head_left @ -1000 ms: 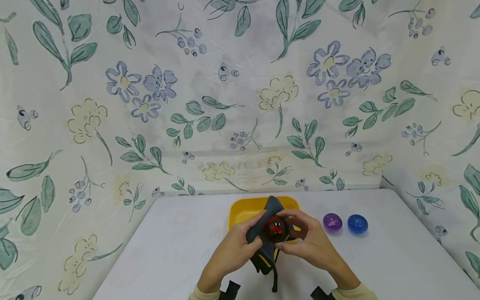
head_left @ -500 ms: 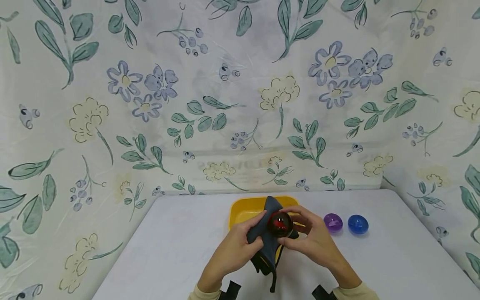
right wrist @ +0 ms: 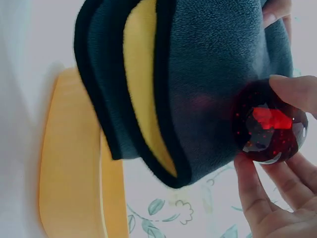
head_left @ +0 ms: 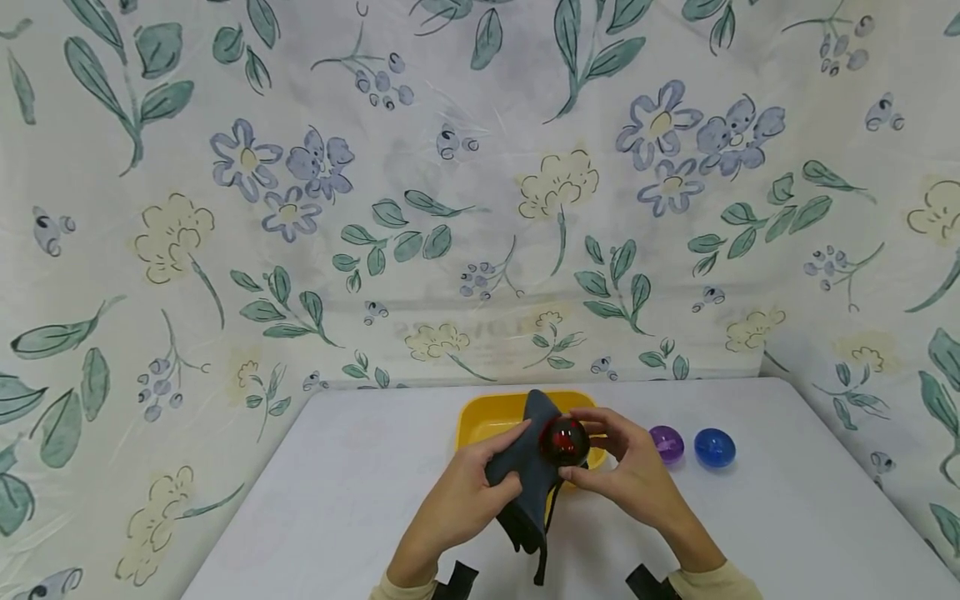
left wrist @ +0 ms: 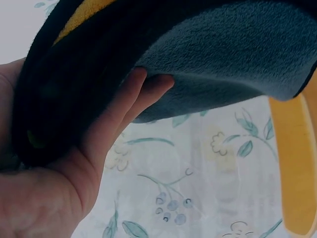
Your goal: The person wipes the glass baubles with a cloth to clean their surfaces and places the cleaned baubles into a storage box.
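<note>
Pinched in my right hand, a dark red, see-through, shiny ball is held against the grey-blue side of a folded cloth. The right wrist view shows the thumb above the ball and fingers below it. My left hand grips the cloth, thumb in front and fingers behind. Black edging and a yellow inner face show on the cloth there. In the left wrist view, fingers of the left hand lie along the cloth's underside.
A yellow tray stands on the white table, just behind the hands and partly hidden by the cloth. To the right of the right hand lie a purple ball and a blue ball. A floral sheet hangs behind.
The red ball, pinched in my right hand, has shifted a little to the right and up across the cloth. The left hand keeps its grip; the cloth's lower end has swung slightly left.
</note>
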`<state>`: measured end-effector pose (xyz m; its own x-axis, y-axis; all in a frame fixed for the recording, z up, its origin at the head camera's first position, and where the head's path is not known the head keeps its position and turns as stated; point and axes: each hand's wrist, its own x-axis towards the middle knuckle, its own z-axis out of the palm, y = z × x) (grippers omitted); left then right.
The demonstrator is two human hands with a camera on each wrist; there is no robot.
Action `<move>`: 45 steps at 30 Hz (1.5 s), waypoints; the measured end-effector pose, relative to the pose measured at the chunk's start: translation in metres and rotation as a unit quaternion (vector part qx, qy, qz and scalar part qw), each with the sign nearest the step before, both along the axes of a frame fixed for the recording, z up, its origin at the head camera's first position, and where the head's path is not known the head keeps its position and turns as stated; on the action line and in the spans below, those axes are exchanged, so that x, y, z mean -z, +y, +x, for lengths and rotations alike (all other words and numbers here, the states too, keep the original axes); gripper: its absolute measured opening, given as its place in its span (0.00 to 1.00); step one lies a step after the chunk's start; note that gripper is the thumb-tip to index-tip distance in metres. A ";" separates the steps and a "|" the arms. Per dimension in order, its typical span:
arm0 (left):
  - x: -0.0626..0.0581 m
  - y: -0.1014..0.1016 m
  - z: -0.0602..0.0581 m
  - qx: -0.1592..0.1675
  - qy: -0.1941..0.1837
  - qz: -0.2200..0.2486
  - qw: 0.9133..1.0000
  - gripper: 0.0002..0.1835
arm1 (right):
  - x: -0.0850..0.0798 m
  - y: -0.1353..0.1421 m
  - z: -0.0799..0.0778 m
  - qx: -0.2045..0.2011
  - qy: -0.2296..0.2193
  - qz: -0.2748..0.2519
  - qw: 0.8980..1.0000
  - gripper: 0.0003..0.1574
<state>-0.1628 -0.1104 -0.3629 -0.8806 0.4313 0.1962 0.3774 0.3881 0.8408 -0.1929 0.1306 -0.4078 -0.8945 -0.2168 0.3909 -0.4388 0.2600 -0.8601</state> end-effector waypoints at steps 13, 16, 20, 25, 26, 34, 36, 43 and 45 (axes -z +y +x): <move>-0.002 0.000 0.003 0.000 -0.011 0.037 0.999 0.33 | 0.001 0.001 -0.001 -0.020 -0.028 0.014 0.999 0.37; -0.003 0.000 0.004 -0.004 -0.007 0.042 0.999 0.33 | 0.001 0.001 -0.001 -0.029 -0.037 0.008 0.999 0.37; -0.003 0.000 0.004 -0.010 -0.001 0.050 0.999 0.33 | 0.000 0.001 0.000 -0.044 -0.043 0.005 0.998 0.36; -0.001 0.000 0.004 -0.013 0.002 0.063 0.998 0.33 | -0.001 -0.001 0.003 -0.062 -0.040 0.018 0.997 0.35; -0.001 0.000 0.003 -0.013 0.002 0.064 0.998 0.33 | -0.001 -0.001 0.004 -0.066 -0.039 0.020 0.997 0.35; 0.000 -0.001 0.001 -0.017 0.014 0.051 0.998 0.33 | -0.002 -0.003 0.007 -0.110 -0.050 0.012 0.993 0.33; 0.000 -0.001 0.000 -0.018 0.015 0.045 0.999 0.33 | -0.003 -0.003 0.008 -0.118 -0.048 0.012 0.992 0.33; 0.002 -0.002 -0.002 -0.008 0.020 0.038 0.999 0.32 | -0.004 -0.003 0.011 -0.145 -0.034 0.003 0.989 0.32; 0.003 -0.002 -0.002 -0.002 0.020 0.038 0.999 0.32 | -0.005 -0.003 0.011 -0.151 -0.029 -0.001 0.988 0.32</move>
<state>-0.1650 -0.1127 -0.3661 -0.8733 0.4095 0.2641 0.4101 0.3250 0.8522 -0.1816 0.1276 -0.4031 -0.8095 -0.4772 0.3420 -0.4466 0.1225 -0.8863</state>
